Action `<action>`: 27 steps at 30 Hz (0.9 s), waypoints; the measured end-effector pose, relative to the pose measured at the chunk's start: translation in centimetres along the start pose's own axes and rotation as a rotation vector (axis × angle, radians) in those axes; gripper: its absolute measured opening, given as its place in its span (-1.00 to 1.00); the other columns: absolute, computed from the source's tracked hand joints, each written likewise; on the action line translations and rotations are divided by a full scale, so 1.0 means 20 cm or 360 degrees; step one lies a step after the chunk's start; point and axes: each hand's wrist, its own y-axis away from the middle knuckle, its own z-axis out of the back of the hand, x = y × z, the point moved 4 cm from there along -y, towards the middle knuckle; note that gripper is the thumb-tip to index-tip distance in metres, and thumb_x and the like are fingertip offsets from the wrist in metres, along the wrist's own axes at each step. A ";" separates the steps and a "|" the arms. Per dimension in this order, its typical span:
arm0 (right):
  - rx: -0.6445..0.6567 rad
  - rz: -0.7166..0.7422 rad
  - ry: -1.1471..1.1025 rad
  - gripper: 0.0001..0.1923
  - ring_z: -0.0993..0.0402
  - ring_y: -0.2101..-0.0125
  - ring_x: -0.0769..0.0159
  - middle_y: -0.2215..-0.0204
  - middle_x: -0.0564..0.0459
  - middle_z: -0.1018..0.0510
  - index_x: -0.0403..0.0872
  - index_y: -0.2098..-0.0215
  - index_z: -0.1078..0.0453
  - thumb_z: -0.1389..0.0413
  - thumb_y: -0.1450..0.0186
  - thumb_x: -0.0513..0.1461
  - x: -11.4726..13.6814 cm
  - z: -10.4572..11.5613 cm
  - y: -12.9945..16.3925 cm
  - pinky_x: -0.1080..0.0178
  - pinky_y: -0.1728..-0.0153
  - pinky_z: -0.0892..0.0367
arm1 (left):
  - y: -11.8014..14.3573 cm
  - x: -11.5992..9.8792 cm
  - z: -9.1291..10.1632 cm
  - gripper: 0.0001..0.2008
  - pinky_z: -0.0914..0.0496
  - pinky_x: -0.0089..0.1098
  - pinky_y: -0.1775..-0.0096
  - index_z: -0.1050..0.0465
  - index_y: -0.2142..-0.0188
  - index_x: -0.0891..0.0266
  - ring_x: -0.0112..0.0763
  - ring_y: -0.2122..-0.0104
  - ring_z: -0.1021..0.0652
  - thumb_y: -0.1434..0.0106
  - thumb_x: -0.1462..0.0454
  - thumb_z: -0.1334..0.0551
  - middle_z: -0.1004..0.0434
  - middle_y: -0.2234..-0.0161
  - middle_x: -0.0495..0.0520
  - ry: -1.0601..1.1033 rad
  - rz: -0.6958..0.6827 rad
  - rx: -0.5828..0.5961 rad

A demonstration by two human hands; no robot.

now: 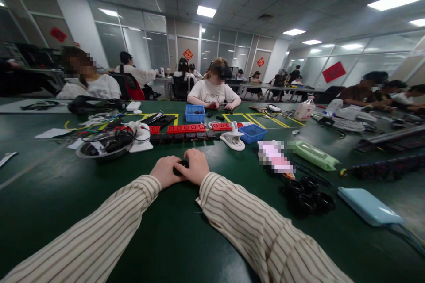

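My left hand point(165, 170) and my right hand point(196, 166) meet on the green table point(59, 185), both in striped sleeves. Between them sits a small black object point(181, 166), mostly covered by the fingers of both hands, so I cannot make out what it is. Just beyond the hands lies a row of red and black power strips point(186, 132).
A metal bowl of black cables point(106, 145) stands to the left. A white clip-like part point(232, 139) and a blue basket point(253, 132) sit ahead right. Black rings point(307, 194), a light blue case point(368, 205) and a green pouch point(314, 154) lie right. A person sits opposite.
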 end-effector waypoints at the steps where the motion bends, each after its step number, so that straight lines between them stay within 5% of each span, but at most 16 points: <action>1: 0.0007 0.0002 -0.0001 -0.68 -0.24 0.32 0.30 0.39 0.09 -0.32 -0.08 0.37 -0.21 -0.11 -0.15 -0.01 0.00 0.00 0.00 0.26 0.29 -0.10 | 0.00 0.00 0.00 -0.61 -0.30 -0.19 0.18 -0.38 0.32 0.26 -0.12 0.24 -0.44 0.03 0.02 -0.24 -0.46 0.30 0.14 -0.0021 -0.0012 -0.0002; 13: 0.0183 0.0264 -0.0403 -0.89 -0.27 0.28 0.33 0.38 0.11 -0.40 -0.09 0.38 -0.29 -0.04 -0.10 -0.37 0.04 0.00 0.00 0.27 0.21 -0.13 | -0.01 0.03 -0.03 -0.72 -0.32 -0.28 0.17 -0.39 0.32 0.26 -0.22 0.27 -0.45 0.04 0.17 -0.25 -0.44 0.33 0.08 0.0299 -0.0209 0.0022; 20: 0.0014 0.0137 -0.0337 -0.78 -0.27 0.29 0.29 0.34 0.04 -0.37 -0.10 0.27 -0.25 -0.06 -0.20 -0.13 0.03 0.01 0.01 0.24 0.22 -0.14 | 0.00 0.04 -0.04 -0.56 -0.29 -0.23 0.12 -0.36 0.18 0.24 -0.18 0.21 -0.45 0.04 0.08 -0.26 -0.45 0.24 0.11 0.0259 -0.0131 -0.0025; 27: -0.0069 -0.0036 -0.0174 -0.75 -0.25 0.33 0.30 0.40 0.08 -0.33 -0.09 0.38 -0.23 -0.15 -0.13 -0.11 0.02 -0.03 0.01 0.26 0.27 -0.14 | 0.00 0.00 -0.02 -0.73 -0.30 -0.22 0.21 -0.36 0.37 0.25 -0.16 0.29 -0.44 0.02 0.12 -0.23 -0.42 0.37 0.11 0.0052 -0.0068 -0.0049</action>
